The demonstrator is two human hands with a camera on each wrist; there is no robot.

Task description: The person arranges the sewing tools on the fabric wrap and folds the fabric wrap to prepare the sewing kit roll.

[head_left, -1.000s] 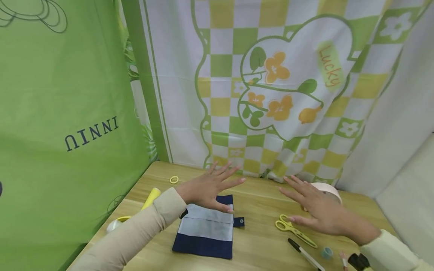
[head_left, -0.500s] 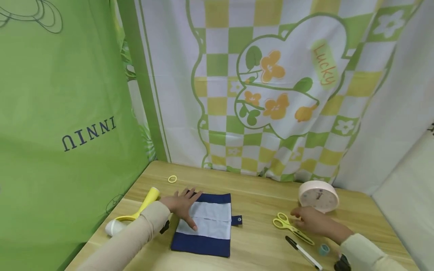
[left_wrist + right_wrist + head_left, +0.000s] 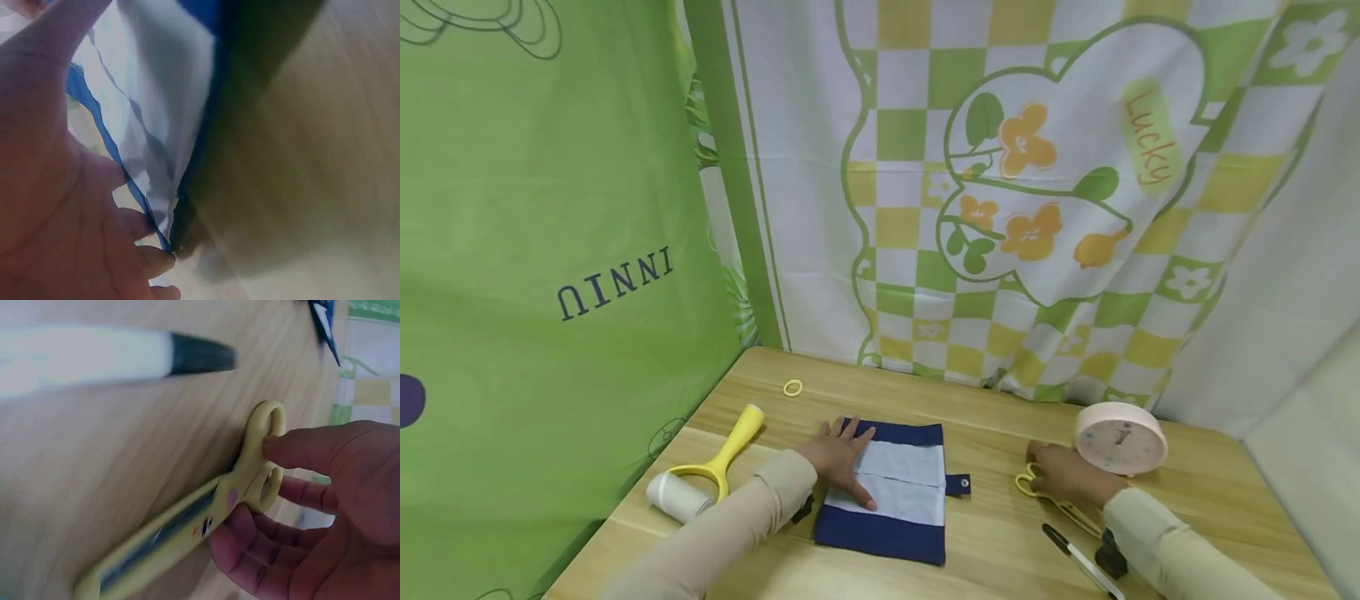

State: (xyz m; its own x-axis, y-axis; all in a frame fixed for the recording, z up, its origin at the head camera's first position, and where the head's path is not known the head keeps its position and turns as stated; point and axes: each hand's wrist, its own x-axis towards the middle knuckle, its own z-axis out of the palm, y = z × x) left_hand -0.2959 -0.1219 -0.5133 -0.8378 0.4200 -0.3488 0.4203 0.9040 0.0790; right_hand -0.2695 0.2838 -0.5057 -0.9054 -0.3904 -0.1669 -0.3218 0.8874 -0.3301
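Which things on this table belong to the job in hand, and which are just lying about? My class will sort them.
Seemingly in the job:
yellow scissors, pinched by the right hand
navy-and-pale cloth, under the left hand

Apparently just lying about:
pen
pink clock
yellow-handled roller
yellow ring

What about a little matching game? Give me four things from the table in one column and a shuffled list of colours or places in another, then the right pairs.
Things
1. Clock
2. Scissors
3. Pen
4. Cloth

Descriptions
A. White with a black end
B. Under the left hand
C. Round and pink
D. Pinched by the right hand

Right pairs
1-C
2-D
3-A
4-B
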